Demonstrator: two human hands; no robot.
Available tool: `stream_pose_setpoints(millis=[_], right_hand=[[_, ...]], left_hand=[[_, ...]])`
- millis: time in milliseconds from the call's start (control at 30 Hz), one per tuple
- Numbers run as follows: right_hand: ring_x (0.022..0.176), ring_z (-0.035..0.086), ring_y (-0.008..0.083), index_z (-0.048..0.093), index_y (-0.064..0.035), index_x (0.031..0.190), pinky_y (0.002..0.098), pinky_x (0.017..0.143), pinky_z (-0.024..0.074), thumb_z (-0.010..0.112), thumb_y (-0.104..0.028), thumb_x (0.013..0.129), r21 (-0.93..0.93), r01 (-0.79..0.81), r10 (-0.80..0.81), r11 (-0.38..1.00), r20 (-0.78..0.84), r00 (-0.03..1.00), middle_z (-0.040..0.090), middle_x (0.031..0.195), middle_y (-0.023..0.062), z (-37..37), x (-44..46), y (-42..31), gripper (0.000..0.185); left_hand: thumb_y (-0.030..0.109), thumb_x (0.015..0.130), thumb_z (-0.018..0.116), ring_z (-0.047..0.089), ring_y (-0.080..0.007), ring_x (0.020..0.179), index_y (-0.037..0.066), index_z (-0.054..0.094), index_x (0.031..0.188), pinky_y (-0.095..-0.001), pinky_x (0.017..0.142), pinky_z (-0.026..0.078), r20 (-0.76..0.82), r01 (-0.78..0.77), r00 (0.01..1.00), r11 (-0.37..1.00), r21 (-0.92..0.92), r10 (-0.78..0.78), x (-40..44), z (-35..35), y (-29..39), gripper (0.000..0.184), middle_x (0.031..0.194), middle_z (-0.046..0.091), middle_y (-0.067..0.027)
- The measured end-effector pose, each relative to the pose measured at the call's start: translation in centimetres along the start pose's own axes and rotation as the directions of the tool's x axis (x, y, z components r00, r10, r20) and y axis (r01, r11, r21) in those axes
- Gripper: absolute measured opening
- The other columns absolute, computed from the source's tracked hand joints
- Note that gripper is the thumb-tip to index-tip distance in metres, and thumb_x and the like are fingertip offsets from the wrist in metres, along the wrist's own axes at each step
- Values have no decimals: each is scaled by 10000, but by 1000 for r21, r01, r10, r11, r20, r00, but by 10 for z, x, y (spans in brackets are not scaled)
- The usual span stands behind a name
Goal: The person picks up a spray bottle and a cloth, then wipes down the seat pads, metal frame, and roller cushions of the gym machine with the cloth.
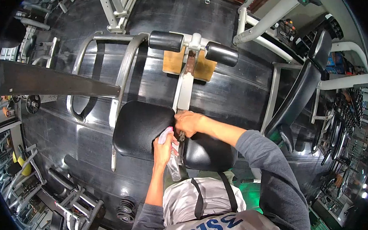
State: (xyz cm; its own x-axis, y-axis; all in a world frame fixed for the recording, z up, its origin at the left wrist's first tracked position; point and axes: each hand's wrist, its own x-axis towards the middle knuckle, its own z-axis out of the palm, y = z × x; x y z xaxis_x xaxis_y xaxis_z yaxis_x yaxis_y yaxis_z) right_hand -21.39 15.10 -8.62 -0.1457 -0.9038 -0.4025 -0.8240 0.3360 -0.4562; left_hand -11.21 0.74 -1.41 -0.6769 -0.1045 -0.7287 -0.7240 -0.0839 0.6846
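My left hand (164, 149) is wrapped round a clear spray bottle (174, 169) with a pink and white top. The bottle slants, its base pointing towards my body. Just ahead and to the right, my right hand (187, 122) is closed at the metal post between two black pads. Whatever its fingers hold, if anything, is hidden. The left black seat pad (140, 126) lies beside my left hand. Below my right forearm is the right black pad (209, 153). From between the pads a white metal beam (185, 91) runs forward.
Two black foam rollers (167, 41) cross the beam's far end, above a wooden board (206, 69). A curved grey frame (124, 72) and a dark beam (55, 78) stand at the left. On the right is a black padded bench (296, 95). Weight plates (126, 210) rest on the floor.
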Motion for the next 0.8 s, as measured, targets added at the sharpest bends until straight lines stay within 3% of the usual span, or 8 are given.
stream_pose_setpoints(millis=[67, 100, 233, 267, 367, 500, 600, 800], right_hand=[[1041, 590, 279, 749, -212, 946, 418, 856, 487, 685, -183, 640, 304, -67, 66, 950, 14, 998, 699, 944, 85, -9, -12, 18, 314], [1035, 589, 285, 743, -257, 979, 435, 856, 485, 684, -174, 652, 266, -121, 133, 956, -27, 991, 697, 962, 85, -4, -14, 24, 343], [1120, 568, 308, 713, -213, 1072, 440, 908, 473, 681, -193, 681, 296, -407, 416, 864, 34, 909, 688, 1037, 87, 15, -14, 46, 393], [1120, 568, 308, 713, -213, 1072, 440, 908, 473, 681, -193, 681, 296, -407, 417, 864, 32, 909, 688, 1037, 87, 15, -15, 50, 393], [1131, 569, 331, 708, -199, 1091, 450, 970, 448, 622, -195, 709, 474, -559, 591, 680, 96, 801, 682, 1065, 130, 30, -18, 59, 392], [955, 641, 363, 723, -131, 1025, 464, 967, 443, 571, -114, 671, 533, -550, 666, 643, -35, 745, 688, 961, 185, 19, -41, 35, 386], [931, 647, 357, 718, -111, 1019, 457, 958, 449, 568, -96, 656, 581, -527, 734, 620, -194, 650, 689, 966, 175, 28, -61, 14, 393], [981, 612, 374, 712, -140, 1015, 451, 938, 464, 550, -77, 704, 716, -480, 806, 507, -197, 558, 678, 1022, 174, 33, -88, 5, 357]], left_hand=[[254, 934, 525, 561, -171, 450, -48, 629, 911, -302, 369, 469, 4, 11, 1000, 1000, -11, -11, 0, -1, -1, 320, 691, 603, -99], [254, 934, 525, 561, -171, 450, -48, 629, 911, -302, 369, 469, 6, 13, 1000, 1000, -11, -13, 1, -1, -2, 320, 691, 603, -99], [250, 937, 521, 556, -173, 444, -43, 621, 856, -304, 369, 475, 10, 1, 1000, 1000, -20, -1, 2, -1, -5, 320, 687, 601, -103], [247, 937, 519, 556, -172, 444, -42, 621, 856, -305, 369, 477, 17, -2, 1000, 1000, -13, 3, 3, -1, -5, 317, 686, 600, -104], [244, 937, 519, 555, -168, 444, -39, 618, 839, -305, 371, 483, 28, 28, 999, 998, 50, -29, 1, -3, -1, 316, 683, 596, -101], [250, 933, 523, 540, -159, 433, -32, 618, 821, -305, 367, 479, 15, -20, 1000, 1000, 8, 20, 4, -1, -7, 318, 662, 588, -94], [252, 928, 525, 520, -152, 418, -30, 619, 815, -307, 364, 475, 14, -17, 1000, 1000, -1, 17, 4, -1, -7, 318, 656, 587, -91], [244, 922, 518, 513, -152, 417, -36, 621, 817, -310, 366, 479, 4, -18, 1000, 1000, 5, 18, 6, 0, -8, 317, 682, 593, -88]])
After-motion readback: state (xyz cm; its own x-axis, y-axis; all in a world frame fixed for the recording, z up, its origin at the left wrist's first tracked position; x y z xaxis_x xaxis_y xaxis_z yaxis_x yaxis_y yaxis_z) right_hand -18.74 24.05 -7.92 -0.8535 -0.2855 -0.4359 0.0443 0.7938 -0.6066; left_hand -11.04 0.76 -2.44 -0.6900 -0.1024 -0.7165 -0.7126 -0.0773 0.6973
